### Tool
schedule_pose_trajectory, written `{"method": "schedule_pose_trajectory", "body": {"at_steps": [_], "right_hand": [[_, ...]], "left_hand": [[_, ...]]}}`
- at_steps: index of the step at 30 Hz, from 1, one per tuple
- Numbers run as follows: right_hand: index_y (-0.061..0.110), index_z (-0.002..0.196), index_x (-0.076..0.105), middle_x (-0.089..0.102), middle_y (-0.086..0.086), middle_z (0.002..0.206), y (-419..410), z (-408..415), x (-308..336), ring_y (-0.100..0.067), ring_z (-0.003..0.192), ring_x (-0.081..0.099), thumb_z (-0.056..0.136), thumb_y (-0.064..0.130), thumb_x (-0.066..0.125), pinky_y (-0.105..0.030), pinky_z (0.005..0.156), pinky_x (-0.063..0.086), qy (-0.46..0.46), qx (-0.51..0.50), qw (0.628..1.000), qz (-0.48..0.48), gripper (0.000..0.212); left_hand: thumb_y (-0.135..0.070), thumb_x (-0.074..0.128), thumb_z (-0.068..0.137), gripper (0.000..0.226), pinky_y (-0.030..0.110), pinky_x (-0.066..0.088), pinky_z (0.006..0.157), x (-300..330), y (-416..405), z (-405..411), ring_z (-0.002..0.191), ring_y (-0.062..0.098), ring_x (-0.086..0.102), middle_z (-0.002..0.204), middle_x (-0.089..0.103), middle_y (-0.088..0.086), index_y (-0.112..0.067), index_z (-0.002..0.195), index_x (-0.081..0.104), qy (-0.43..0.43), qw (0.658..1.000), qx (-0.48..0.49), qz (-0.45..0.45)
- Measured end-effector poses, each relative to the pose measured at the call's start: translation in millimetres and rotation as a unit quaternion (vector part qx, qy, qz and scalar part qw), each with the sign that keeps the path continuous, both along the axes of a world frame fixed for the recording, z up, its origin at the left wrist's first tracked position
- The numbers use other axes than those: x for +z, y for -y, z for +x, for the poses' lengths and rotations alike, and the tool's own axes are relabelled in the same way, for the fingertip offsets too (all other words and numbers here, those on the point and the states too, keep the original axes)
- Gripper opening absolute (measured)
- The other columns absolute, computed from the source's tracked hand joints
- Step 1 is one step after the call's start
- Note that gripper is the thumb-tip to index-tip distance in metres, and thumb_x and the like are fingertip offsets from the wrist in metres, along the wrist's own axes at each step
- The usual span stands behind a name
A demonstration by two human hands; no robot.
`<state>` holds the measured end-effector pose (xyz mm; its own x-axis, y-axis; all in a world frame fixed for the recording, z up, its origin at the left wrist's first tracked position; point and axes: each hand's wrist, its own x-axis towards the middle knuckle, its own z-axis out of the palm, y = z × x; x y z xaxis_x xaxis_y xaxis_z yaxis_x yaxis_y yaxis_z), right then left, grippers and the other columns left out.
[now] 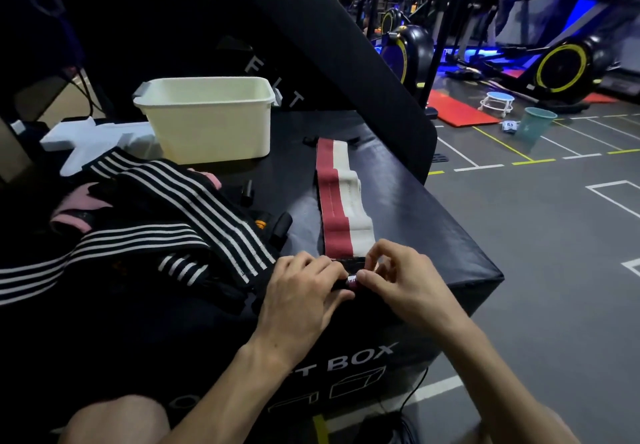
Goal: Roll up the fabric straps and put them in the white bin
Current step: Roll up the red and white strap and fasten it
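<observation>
Both my hands pinch the near dark end of the red-and-white strap (341, 201): left hand (304, 291), right hand (398, 281). Strap lies flat on the tabletop (433, 229), white bin (207, 121) beyond.

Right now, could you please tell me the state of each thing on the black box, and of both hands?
Red and white fabric strap: laid out flat, its near end just being rolled.
Black straps with white stripes: unrolled, in a loose heap.
White plastic bin: upright, nothing visible inside.
Left hand: pinching the strap's near end.
Right hand: pinching the same end.
</observation>
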<state>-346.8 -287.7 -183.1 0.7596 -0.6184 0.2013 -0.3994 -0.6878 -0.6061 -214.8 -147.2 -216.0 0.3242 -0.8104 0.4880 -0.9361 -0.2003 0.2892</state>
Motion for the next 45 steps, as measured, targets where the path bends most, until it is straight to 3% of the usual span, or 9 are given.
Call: {"method": "schedule_pose_trajectory", "body": {"at_steps": [3, 7, 11, 15, 22, 28, 33, 39, 45], "right_hand": [[0.030, 0.088, 0.059, 0.058, 0.011, 0.073, -4.2, -6.8, -11.9, -0.008, 0.070, 0.057, 0.089, 0.039, 0.073, -0.027, 0.064, 0.048, 0.068, 0.042, 0.995, -0.067, 0.017], [0.035, 0.104, 0.057, 0.058, 0.013, 0.094, -0.3, -19.7, -20.3, -0.008, 0.086, 0.058, 0.084, 0.037, 0.080, -0.029, 0.074, 0.052, 0.042, 0.089, 0.991, -0.096, 0.031], [0.026, 0.102, 0.060, 0.056, 0.014, 0.092, 0.1, -26.5, -26.3, -0.008, 0.083, 0.054, 0.082, 0.033, 0.079, -0.030, 0.071, 0.052, 0.075, 0.074, 0.984, -0.145, 0.028], [0.019, 0.102, 0.063, 0.054, 0.009, 0.094, 3.1, -29.3, -29.6, -0.016, 0.083, 0.052, 0.091, 0.043, 0.064, -0.028, 0.072, 0.049, 0.061, 0.083, 0.969, -0.225, 0.027], [0.029, 0.100, 0.060, 0.044, 0.022, 0.097, 21.9, -21.2, -19.0, -0.008, 0.089, 0.046, 0.094, 0.057, 0.054, -0.024, 0.077, 0.041, 0.011, 0.116, 0.977, -0.176, 0.029], [0.028, 0.098, 0.065, 0.054, 0.019, 0.090, 40.1, -5.6, 0.4, -0.006, 0.085, 0.046, 0.095, 0.061, 0.050, -0.026, 0.073, 0.039, -0.078, 0.164, 0.970, -0.160, 0.036], [0.023, 0.098, 0.071, 0.057, 0.016, 0.082, 49.8, 4.1, 16.7, 0.001, 0.077, 0.050, 0.098, 0.051, 0.057, -0.019, 0.067, 0.037, -0.125, 0.193, 0.967, -0.112, 0.032], [0.022, 0.095, 0.073, 0.059, 0.009, 0.088, 50.1, 8.8, 20.3, -0.006, 0.079, 0.054, 0.099, 0.048, 0.058, -0.017, 0.064, 0.037, -0.141, 0.171, 0.971, -0.089, 0.030], [0.026, 0.099, 0.077, 0.062, 0.008, 0.094, 44.8, 10.7, 14.0, -0.013, 0.090, 0.051, 0.100, 0.047, 0.057, -0.023, 0.072, 0.035, -0.103, 0.122, 0.979, -0.124, 0.029]], "left_hand": [[-0.051, 0.053, 0.094, 0.027, 0.037, 0.047, 0.084, 3.6, 1.4, 1.4, 0.088, 0.016, 0.059, 0.091, 0.066, -0.014, -0.029, 0.098, 0.067, 0.010, 1.000, -0.006, 0.001], [-0.048, 0.050, 0.095, 0.030, 0.032, 0.040, 0.083, 7.7, 6.4, 1.2, 0.084, 0.017, 0.058, 0.085, 0.066, -0.011, -0.025, 0.094, 0.069, -0.028, 0.999, -0.022, -0.021], [-0.045, 0.058, 0.099, 0.022, 0.024, 0.035, 0.089, 11.9, 5.1, -4.2, 0.089, 0.007, 0.051, 0.090, 0.067, -0.013, -0.026, 0.102, 0.071, -0.112, 0.992, -0.054, 0.000], [-0.046, 0.064, 0.097, 0.020, 0.019, 0.039, 0.080, 14.1, 6.0, -3.2, 0.086, 0.002, 0.054, 0.090, 0.070, -0.013, -0.029, 0.101, 0.073, -0.190, 0.980, -0.054, 0.011], [-0.045, 0.068, 0.095, 0.019, 0.010, 0.044, 0.071, 20.1, 14.9, -2.3, 0.083, -0.002, 0.066, 0.085, 0.074, -0.014, -0.029, 0.097, 0.078, -0.282, 0.959, -0.030, 0.008], [-0.029, 0.075, 0.093, 0.007, 0.004, 0.042, 0.075, 20.0, 22.5, -2.5, 0.082, 0.000, 0.060, 0.094, 0.058, -0.010, -0.028, 0.099, 0.077, -0.285, 0.957, -0.028, -0.043], [-0.025, 0.069, 0.097, 0.012, 0.020, 0.050, 0.086, 8.3, 19.5, -3.7, 0.095, 0.003, 0.064, 0.102, 0.066, -0.014, -0.026, 0.109, 0.073, -0.244, 0.966, -0.054, -0.072], [-0.034, 0.075, 0.091, 0.021, 0.027, 0.050, 0.084, 5.4, 18.9, -1.4, 0.095, 0.006, 0.060, 0.099, 0.063, -0.014, -0.032, 0.110, 0.065, -0.215, 0.973, -0.064, -0.056], [-0.036, 0.073, 0.092, 0.015, 0.020, 0.045, 0.083, 8.6, 27.0, 3.9, 0.093, 0.004, 0.059, 0.094, 0.066, -0.014, -0.032, 0.105, 0.067, -0.218, 0.974, -0.046, -0.045]]}}
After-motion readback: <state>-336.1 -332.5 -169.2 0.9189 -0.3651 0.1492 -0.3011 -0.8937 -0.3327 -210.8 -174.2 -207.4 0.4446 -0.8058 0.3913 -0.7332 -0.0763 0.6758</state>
